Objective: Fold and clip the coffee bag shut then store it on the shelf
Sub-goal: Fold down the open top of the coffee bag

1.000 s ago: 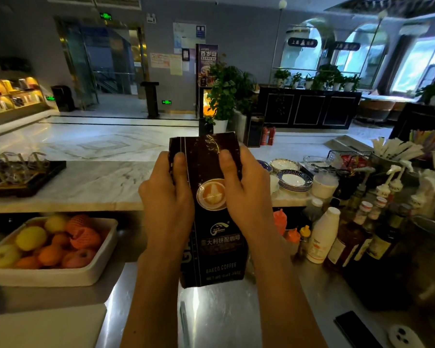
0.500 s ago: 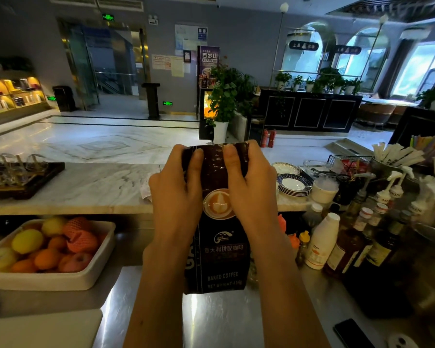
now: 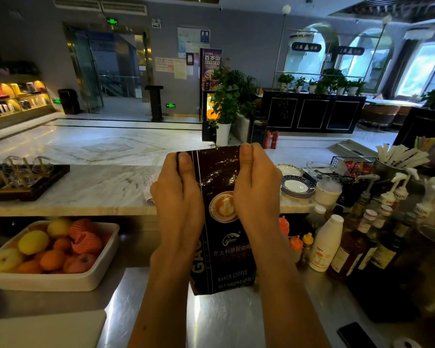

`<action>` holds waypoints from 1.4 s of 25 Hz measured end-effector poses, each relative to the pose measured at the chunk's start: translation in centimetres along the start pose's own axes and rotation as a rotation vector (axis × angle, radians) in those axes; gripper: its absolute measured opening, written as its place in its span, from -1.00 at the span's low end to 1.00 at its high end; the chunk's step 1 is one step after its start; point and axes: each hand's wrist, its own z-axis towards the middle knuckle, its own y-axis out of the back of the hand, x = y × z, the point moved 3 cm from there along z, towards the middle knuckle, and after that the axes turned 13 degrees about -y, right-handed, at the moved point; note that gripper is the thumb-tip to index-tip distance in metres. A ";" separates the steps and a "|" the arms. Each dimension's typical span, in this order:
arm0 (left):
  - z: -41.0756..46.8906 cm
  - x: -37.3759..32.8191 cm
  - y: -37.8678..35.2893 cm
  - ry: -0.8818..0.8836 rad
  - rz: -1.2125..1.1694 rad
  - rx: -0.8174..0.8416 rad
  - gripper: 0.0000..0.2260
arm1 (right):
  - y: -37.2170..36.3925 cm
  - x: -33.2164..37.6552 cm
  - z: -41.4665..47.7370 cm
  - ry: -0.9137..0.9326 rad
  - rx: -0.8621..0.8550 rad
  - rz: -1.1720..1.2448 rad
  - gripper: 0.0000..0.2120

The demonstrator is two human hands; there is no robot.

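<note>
A dark brown coffee bag with a latte picture and white lettering stands upright on the steel counter in front of me. My left hand grips its upper left side, thumb pressed on the front near the top edge. My right hand grips the upper right side, thumb and fingers pinching the top corner. The bag's top section is creased and shiny between my thumbs. No clip is visible.
A white tray of fruit sits at the left. Bottles and syrup pumps crowd the right, with stacked plates behind. A marble ledge runs across, carrying a tray of glasses. A dark phone lies at bottom right.
Both hands slid up the bag toward its top edge. The top of the bag has come down lower than a second ago, and my thumbs now pinch the upper corners.
</note>
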 end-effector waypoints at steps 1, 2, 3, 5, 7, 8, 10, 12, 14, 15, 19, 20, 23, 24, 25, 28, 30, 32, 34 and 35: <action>0.0 0.2 0.0 -0.002 -0.011 0.025 -0.75 | 0.1 -0.1 0.0 -0.008 -0.006 0.007 -0.75; 0.1 0.4 0.1 -0.009 -0.018 0.064 -0.78 | 0.2 -0.2 0.0 -0.020 -0.014 0.022 -0.75; 0.1 0.7 0.1 -0.026 -0.020 0.115 -0.79 | 0.3 -0.3 0.0 -0.037 -0.029 0.043 -0.76; -0.3 1.0 0.1 -0.057 -0.027 0.213 -0.75 | 0.5 -0.3 0.2 -0.072 -0.066 0.096 -0.74; -0.8 1.0 0.2 -0.074 -0.012 0.237 -0.69 | 0.7 0.2 0.2 -0.056 -0.084 0.145 -0.73; -0.9 1.1 0.4 -0.079 0.017 0.224 -0.67 | 0.6 0.4 0.2 -0.034 -0.069 0.171 -0.73; -0.5 1.3 0.9 -0.076 0.077 0.172 -0.66 | 0.1 0.7 -0.2 -0.019 0.027 0.218 -0.78; -0.1 1.4 1.4 -0.075 0.099 0.111 -0.70 | -0.6 0.5 -0.7 -0.027 0.159 0.212 -0.85; 0.0 1.3 1.6 -0.057 0.089 0.084 -0.70 | -0.8 0.0 -1.0 -0.003 0.199 0.172 -0.87; -0.1 1.3 1.6 -0.040 0.066 0.085 -0.69 | -0.8 -0.1 -1.1 0.005 0.191 0.166 -0.86; 0.7 0.7 1.5 0.033 -0.072 0.087 -0.81 | -0.7 -0.2 -1.4 0.009 0.216 0.154 -0.83; 1.0 0.5 1.5 0.000 -0.042 0.091 -0.83 | -0.7 -0.2 -1.6 0.000 0.239 0.155 -0.82; 0.9 0.2 1.3 -0.084 0.016 0.112 -0.88 | -0.2 0.0 -1.4 -0.047 0.267 0.218 -0.79; 0.7 0.2 1.2 -0.087 0.010 0.129 -0.89 | 0.0 0.3 -1.2 -0.045 0.259 0.219 -0.80; 0.5 0.2 1.1 -0.077 -0.011 0.148 -0.90 | 0.1 0.6 -1.0 -0.040 0.242 0.203 -0.81; 0.6 0.2 0.8 -0.044 -0.113 0.194 -0.86 | 0.4 1.2 -0.5 -0.019 0.176 0.142 -0.81; 0.8 -0.1 0.9 -0.024 -0.216 0.265 -0.85 | 1.1 1.4 -0.2 -0.036 0.132 0.158 -0.82; 0.8 -0.5 1.1 0.040 -0.332 0.380 -0.86 | 1.9 1.3 0.4 -0.059 0.064 0.203 -0.81; 0.6 -0.5 1.5 0.108 -0.421 0.455 -0.83 | 2.4 1.4 0.7 -0.051 0.016 0.203 -0.82; 0.5 -0.4 1.6 0.136 -0.449 0.479 -0.80 | 2.4 1.3 0.7 -0.056 0.014 0.197 -0.83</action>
